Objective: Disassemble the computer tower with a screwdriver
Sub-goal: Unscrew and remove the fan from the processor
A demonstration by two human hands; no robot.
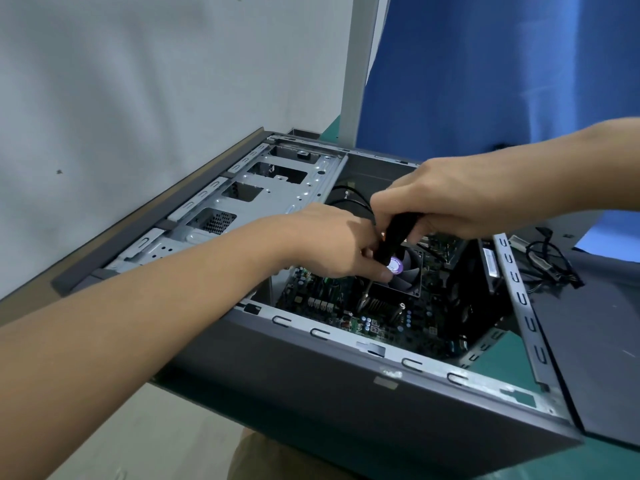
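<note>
The grey computer tower (346, 386) lies on its side with its panel off and the motherboard (346, 306) exposed. A black-handled screwdriver (393, 237) stands tilted over the CPU cooler fan (407, 275), its metal tip down by the heatsink at the fan's near edge. My right hand (450, 199) grips the top of the handle. My left hand (339, 240) reaches in from the left and pinches the lower handle and shaft beside the fan's purple centre label.
A silver drive cage (249, 195) fills the far left half of the case. The removed side panel (595, 348) lies to the right on the green table (498, 362), with loose black cables (547, 261) behind it. A blue curtain (485, 64) and a white post (360, 64) stand behind.
</note>
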